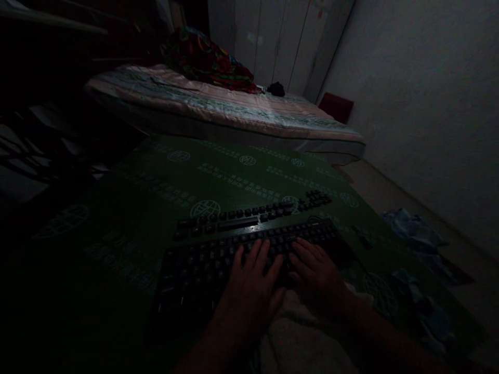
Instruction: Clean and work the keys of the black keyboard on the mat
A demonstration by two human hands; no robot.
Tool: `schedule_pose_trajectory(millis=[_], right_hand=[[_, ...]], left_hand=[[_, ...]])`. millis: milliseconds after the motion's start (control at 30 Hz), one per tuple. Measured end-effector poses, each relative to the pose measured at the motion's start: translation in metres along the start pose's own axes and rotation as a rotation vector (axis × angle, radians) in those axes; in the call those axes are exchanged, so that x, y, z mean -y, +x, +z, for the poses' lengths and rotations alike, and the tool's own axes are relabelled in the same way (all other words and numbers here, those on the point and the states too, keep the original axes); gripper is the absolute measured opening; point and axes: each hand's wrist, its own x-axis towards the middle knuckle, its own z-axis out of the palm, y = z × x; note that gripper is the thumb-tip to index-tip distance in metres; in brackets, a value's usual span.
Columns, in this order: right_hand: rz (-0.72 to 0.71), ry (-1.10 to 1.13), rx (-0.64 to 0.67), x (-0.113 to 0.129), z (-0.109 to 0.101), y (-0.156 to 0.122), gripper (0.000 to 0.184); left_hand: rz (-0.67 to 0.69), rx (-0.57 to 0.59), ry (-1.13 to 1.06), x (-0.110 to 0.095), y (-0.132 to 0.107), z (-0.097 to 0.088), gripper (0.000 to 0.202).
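A black computer keyboard [202,265] lies on a green printed board [156,182]. Across its middle keys my left hand [255,275] rests with the fingers spread. My right hand [314,265] lies to the right of it, fingers stretched out over the keys. Neither hand grips anything that I can see. Just beyond the keyboard, loose black keycaps [237,213] are laid out in rows, with a long space bar [238,224] among them. A pale cloth [300,332] shows below my hands. The dim light hides finer detail.
A bed [234,111] with a striped cover stands past the board, a red patterned blanket [210,62] heaped on it. Bluish crumpled cloth [413,226] lies at the right. A pale wall [424,104] rises on the right, and wardrobe doors [273,41] stand at the back.
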Motion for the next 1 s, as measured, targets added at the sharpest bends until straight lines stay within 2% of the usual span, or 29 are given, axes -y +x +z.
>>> schedule_pose_trajectory(millis=[400, 500, 633, 700, 1000], right_hand=[[0.075, 0.013, -0.043, 0.001, 0.001, 0.0, 0.021], [0.134, 0.041, -0.127, -0.007, -0.003, -0.001, 0.022], [0.298, 0.124, -0.217, -0.018, -0.01, -0.007, 0.024], [0.356, 0.159, -0.222, -0.02, -0.013, -0.012, 0.023], [0.461, 0.194, -0.219, -0.022, -0.025, -0.028, 0.022]], left_hand=[[-0.003, -0.007, -0.016, -0.001, -0.001, -0.002, 0.048], [-0.006, -0.003, -0.009, 0.0, -0.001, -0.002, 0.048], [0.002, -0.01, 0.008, 0.001, -0.001, -0.002, 0.048], [0.006, -0.019, 0.015, 0.001, -0.001, -0.002, 0.049], [0.022, -0.062, 0.044, 0.004, -0.001, 0.004, 0.049]])
